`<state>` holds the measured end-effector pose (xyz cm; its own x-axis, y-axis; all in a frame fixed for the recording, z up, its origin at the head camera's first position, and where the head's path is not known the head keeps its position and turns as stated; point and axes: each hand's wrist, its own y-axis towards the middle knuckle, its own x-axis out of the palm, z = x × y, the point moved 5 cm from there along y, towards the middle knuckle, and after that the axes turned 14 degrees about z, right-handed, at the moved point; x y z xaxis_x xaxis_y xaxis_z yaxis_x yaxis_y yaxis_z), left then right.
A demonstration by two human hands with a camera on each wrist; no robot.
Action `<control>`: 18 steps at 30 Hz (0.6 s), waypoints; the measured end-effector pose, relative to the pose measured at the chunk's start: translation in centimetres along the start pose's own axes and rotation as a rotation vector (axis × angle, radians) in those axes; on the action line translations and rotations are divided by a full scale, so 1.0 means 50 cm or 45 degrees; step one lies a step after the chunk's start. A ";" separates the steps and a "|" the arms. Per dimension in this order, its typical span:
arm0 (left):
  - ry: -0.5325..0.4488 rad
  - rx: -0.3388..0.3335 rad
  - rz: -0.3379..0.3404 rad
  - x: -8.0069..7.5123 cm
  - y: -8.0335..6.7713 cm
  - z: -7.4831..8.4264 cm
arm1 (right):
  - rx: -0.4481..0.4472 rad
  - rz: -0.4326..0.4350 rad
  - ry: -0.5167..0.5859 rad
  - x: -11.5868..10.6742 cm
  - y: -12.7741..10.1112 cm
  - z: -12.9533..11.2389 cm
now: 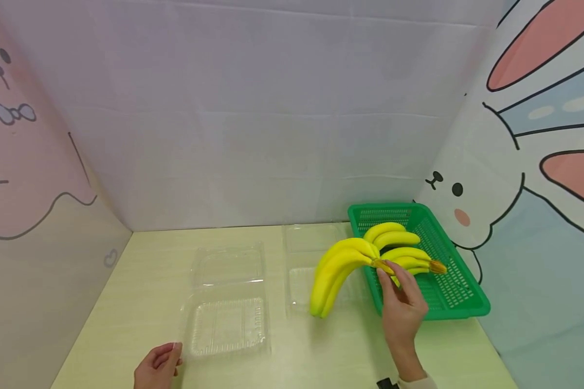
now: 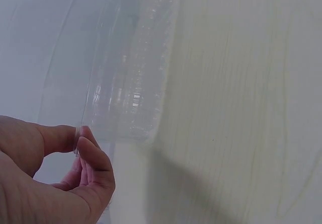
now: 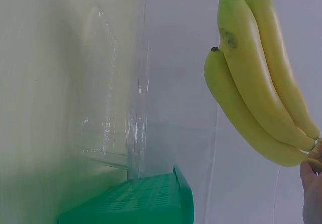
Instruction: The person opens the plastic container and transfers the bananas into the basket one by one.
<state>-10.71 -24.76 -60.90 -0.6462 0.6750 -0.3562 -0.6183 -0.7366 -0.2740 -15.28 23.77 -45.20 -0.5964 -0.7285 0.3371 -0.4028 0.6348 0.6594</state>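
In the head view, your right hand (image 1: 403,308) pinches the stem of a banana bunch (image 1: 338,273) just right of centre, holding it in the air between the green basket (image 1: 459,305) on the right and a clear open clamshell box (image 1: 304,270) at centre. More bananas (image 1: 399,251) lie in the basket. Your left hand (image 1: 158,366), at the lower left, sits at the near corner of a second clear clamshell box (image 1: 226,302). Both boxes look empty, so by my reading one bunch is lifted out and nothing is packed yet.

In the left wrist view, your thumb and forefinger (image 2: 95,156) pinch the thin rim of that clear box (image 2: 126,93), which fills the upper left, with the pale table (image 2: 241,108) on the right.

In the right wrist view, the bunch (image 3: 261,98) hangs at the right, your fingers (image 3: 312,189) gripping the stem at the lower right edge. The basket (image 3: 146,204) shows at the bottom, the clear box (image 3: 113,108) left of centre.
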 end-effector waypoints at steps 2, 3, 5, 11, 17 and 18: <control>-0.007 -0.002 -0.002 0.001 0.000 0.000 | -0.002 0.013 -0.057 -0.007 0.005 -0.001; -0.009 -0.003 -0.001 0.001 0.000 0.000 | 0.001 0.021 -0.072 -0.011 0.007 -0.001; -0.013 -0.005 0.002 0.000 -0.001 -0.001 | 0.003 0.046 -0.093 -0.019 0.012 0.000; 0.013 -0.003 0.007 0.002 -0.004 0.001 | -0.009 0.129 -0.155 -0.042 0.029 0.004; 0.030 0.006 0.000 0.001 -0.005 0.004 | -0.006 0.186 -0.144 -0.058 0.042 0.007; 0.026 0.007 0.000 0.001 -0.004 0.004 | -0.004 0.196 -0.146 -0.061 0.045 0.007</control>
<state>-10.68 -24.56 -60.69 -0.6370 0.6737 -0.3747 -0.6207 -0.7365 -0.2689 -14.59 27.51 -44.99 -0.7261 -0.5884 0.3558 -0.2984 0.7358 0.6079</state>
